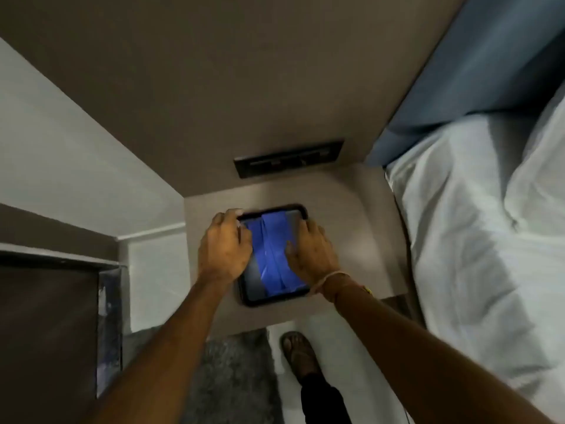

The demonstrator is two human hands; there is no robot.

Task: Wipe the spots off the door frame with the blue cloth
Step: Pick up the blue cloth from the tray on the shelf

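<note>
Both hands rest on the blue cloth, which lies folded in a dark tray on a small bedside table. The left hand curls over the tray's left edge; the right hand lies flat, fingers spread on the cloth, gripping nothing that I can tell. This looks like the pick-up step, with no wiping begun. Next the cloth must be lifted out over the tray's rim. The bed crowds the right hand's outer side; the door frame stands beyond the left forearm, with open floor between.
</note>
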